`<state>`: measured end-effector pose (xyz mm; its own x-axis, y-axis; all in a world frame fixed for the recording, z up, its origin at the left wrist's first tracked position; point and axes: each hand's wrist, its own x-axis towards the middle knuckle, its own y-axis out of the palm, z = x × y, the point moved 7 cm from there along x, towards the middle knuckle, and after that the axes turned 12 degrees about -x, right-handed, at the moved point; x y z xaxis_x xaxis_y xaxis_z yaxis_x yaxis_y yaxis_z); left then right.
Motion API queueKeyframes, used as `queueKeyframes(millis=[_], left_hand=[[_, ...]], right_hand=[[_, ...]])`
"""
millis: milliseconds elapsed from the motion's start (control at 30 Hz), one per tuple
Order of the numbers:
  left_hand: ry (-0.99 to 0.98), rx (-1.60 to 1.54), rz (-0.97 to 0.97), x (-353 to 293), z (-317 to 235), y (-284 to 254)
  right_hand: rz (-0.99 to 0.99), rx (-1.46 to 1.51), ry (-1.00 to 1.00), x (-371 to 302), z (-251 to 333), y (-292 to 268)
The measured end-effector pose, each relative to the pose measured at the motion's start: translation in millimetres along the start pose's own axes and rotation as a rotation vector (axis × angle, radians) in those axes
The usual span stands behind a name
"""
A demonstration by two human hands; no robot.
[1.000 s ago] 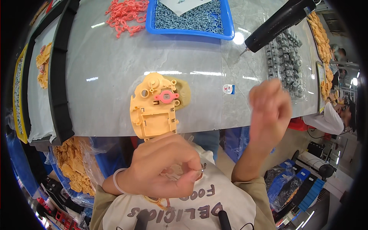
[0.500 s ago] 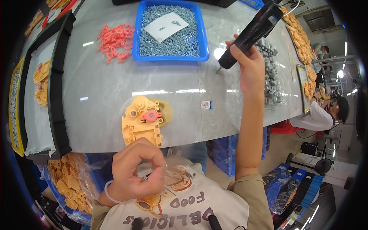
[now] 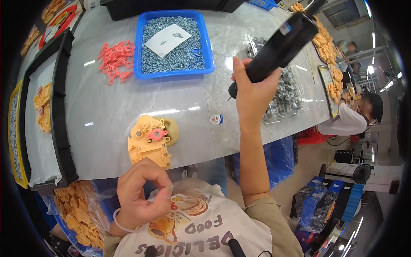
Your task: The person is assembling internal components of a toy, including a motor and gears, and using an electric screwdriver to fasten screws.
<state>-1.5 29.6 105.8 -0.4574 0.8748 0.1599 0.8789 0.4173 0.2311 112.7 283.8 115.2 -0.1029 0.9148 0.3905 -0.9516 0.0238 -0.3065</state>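
Note:
My right hand (image 3: pixel 257 96) is wrapped round a black electric screwdriver (image 3: pixel 280 47), its bit slanting down to the left above the table. My left hand (image 3: pixel 143 192) is closed in a pinch near the table's front edge; a tiny silvery screw (image 3: pixel 171 186) pokes out between thumb and forefinger. Just beyond that hand lies a yellow-orange plastic housing (image 3: pixel 147 147), with a pink plastic bracket (image 3: pixel 157 134) seated in it. The housing rests partly on an olive-coloured block (image 3: pixel 172 130).
A blue tray (image 3: pixel 209 64) of screws, with a white card on top, stands behind the housing. Pink brackets (image 3: pixel 115 60) are heaped to its left. Grey metal parts (image 3: pixel 284 94) fill a clear tray at right. A black-rimmed tray (image 3: pixel 60 115) holds two housings. Another person (image 3: pixel 353 115) sits far right.
My right hand has moved left with the electric screwdriver. My left hand stays pinched, a silvery tip now showing more plainly. The whole view has shifted slightly.

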Motion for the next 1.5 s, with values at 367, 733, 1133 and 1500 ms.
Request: queueKeyframes(millis=[367,733,1133,1500], left_hand=[[-0.064,-0.024,-0.054,-6,6,-3],[-0.106,-0.042,-0.100,-9,9,-10],[-0.017,-0.002,-0.026,2,6,-3],[-0.017,-0.016,0.012,-2,4,-1]], right_hand=[[0.046,0.040,-0.103,-10,19,-1],[0.952,1.605,0.106,-25,38,0],[0.834,1.650,0.185,-33,47,2],[1.216,1.974,0.232,-52,65,15]])
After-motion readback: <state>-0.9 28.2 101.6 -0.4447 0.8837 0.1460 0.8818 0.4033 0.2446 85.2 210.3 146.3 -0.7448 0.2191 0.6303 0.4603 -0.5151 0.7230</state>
